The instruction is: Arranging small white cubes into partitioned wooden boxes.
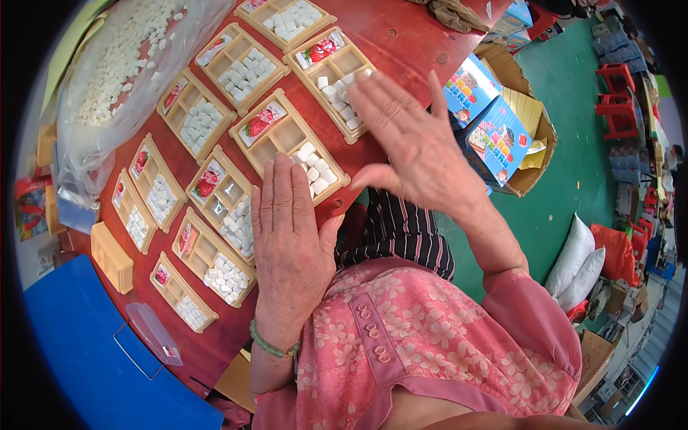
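Note:
My left hand (290, 236) lies flat, palm down, on the red table's near edge, its fingertips touching a tan plastic tray (276, 140) partly filled with small white tablets (315, 168). My right hand (412, 140) hovers with fingers spread, its fingertips over the white tablets in another tan tray (337, 61) farther back. Neither hand grips anything. Each tray has a strawberry-picture label in one compartment. Several more such trays lie in rows on the red table (401, 36).
A clear plastic bag of loose white tablets (118, 64) sits at the table's left. An empty tan tray (111, 258) and a clear lid (154, 333) lie near a blue surface (86, 358). A cardboard box of colourful boxes (494, 122) stands on the green floor at right.

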### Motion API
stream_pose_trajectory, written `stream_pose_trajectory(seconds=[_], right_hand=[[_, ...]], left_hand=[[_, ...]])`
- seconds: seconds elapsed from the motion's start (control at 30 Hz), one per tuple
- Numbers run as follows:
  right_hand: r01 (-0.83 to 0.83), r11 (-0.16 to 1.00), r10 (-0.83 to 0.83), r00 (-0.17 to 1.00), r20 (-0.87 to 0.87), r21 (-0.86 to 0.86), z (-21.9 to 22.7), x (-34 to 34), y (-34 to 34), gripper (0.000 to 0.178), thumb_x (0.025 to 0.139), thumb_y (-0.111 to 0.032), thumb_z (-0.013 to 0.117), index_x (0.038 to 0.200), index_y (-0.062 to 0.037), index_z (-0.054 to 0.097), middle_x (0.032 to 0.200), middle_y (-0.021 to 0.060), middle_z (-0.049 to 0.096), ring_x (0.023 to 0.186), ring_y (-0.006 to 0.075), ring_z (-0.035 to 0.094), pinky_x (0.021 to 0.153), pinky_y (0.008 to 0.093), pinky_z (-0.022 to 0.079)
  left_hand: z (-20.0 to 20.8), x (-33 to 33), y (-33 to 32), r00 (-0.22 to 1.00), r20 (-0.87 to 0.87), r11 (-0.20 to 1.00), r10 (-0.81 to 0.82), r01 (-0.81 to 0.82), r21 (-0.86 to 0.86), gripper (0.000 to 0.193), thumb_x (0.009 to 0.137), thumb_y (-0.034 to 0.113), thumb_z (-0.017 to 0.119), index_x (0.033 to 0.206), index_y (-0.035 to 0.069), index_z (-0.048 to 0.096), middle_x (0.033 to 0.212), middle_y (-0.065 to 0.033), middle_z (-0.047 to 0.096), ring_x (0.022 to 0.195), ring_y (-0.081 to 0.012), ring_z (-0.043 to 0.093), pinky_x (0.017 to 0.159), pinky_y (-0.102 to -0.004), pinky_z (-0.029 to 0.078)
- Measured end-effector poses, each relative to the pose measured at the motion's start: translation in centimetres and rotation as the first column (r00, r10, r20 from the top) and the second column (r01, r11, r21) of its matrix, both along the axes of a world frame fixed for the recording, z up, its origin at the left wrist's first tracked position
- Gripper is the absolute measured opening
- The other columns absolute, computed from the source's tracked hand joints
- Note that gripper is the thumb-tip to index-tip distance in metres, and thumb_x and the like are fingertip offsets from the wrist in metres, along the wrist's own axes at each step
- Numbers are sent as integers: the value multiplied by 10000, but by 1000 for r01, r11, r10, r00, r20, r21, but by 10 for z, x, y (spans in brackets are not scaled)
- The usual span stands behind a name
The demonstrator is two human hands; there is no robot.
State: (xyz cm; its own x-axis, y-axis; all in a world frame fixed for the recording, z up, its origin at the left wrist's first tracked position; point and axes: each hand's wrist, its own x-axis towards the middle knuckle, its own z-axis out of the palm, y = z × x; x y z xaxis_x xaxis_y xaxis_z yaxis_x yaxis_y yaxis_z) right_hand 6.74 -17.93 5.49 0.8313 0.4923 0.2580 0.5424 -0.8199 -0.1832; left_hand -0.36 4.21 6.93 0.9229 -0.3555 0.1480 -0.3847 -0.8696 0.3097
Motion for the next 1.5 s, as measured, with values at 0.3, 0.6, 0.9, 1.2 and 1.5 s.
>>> stream_pose_trajectory(seconds=[0.3, 0.6, 0.9, 1.2, 1.5], right_hand=[[68, 997, -69, 997, -25, -19, -11, 3, -14, 959, 845, -768, 466, 1531, -101, 405, 1581, 101, 410, 1479, 291, 356, 1216, 627, 76], [-3, 995, -2, 999, 49, 105, -14, 6, -12, 876, 842, -716, 537, 1418, -57, 535, 1475, 118, 531, 1425, 259, 440, 1200, 649, 109], [4, 988, -10, 999, 34, 155, -13, 7, -11, 868, 839, -698, 561, 1414, -47, 540, 1462, 116, 545, 1421, 256, 446, 1194, 658, 124], [-12, 992, 9, 1000, 22, 129, -1, 10, -16, 863, 852, -674, 573, 1403, -11, 530, 1459, 156, 538, 1418, 283, 447, 1174, 666, 173], [-109, 938, 74, 990, 118, 328, 8, 68, -18, 190, 900, -144, 702, 1057, -39, 724, 1032, 70, 685, 1011, 256, 623, 941, 387, 450]], left_hand=[[25, 44, -9, 996, 20, 996, -90, 90, 4, 693, 957, 263, 634, 1492, -75, 353, 1573, -246, 347, 1457, -403, 350, 1187, -516, 305], [6, 83, -24, 979, 74, 981, -192, 189, 46, 730, 917, 289, 689, 1482, -59, 385, 1560, -232, 379, 1434, -375, 394, 1174, -488, 337], [-4, 86, -27, 973, 41, 970, -229, 224, 91, 734, 926, 345, 673, 1484, -42, 396, 1565, -221, 379, 1457, -356, 374, 1185, -518, 314], [-4, 83, -25, 974, 46, 974, -223, 220, 54, 759, 911, 364, 679, 1484, -45, 397, 1570, -217, 373, 1468, -343, 359, 1171, -530, 322], [-2, 82, -34, 974, 70, 975, -215, 210, 67, 811, 867, 417, 714, 1457, -61, 427, 1541, -215, 413, 1457, -318, 376, 1163, -532, 320]])
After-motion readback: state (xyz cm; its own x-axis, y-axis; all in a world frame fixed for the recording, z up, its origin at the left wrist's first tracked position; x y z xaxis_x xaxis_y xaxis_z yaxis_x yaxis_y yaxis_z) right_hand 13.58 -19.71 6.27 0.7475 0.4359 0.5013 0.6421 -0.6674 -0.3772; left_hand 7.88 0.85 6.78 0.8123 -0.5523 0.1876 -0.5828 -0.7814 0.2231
